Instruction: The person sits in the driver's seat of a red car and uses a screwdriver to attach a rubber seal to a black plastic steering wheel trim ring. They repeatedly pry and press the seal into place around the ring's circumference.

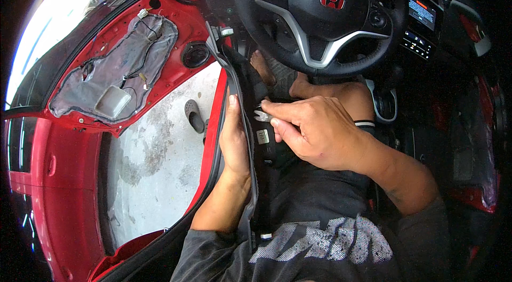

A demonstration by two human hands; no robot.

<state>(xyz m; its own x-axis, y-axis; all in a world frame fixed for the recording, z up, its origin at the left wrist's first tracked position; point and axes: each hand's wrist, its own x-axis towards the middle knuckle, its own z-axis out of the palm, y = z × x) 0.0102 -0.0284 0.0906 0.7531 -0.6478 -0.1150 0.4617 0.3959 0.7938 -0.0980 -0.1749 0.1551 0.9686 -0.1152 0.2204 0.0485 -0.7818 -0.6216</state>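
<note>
A long dark trim panel [246,138] stands edge-on over my lap. White clips show near its far end and its near end, and a small white label [262,136] is on its inner side. My left hand [234,140] supports the panel from its left side, thumb along the outer face; its other fingers are mostly hidden. On the panel's inner side, my right hand [314,130] is closed in a pinch, index finger and thumb at a small whitish piece [261,116]. The fingers partly cover that piece, so its exact kind does not show.
The steering wheel [314,63] is just ahead, with the gear lever [393,76] to its right. At left, the red car door [176,26] stands open without its inner trim, showing a grey liner [144,52] and a speaker [196,54]. Dark clogs [194,115] lie on the concrete.
</note>
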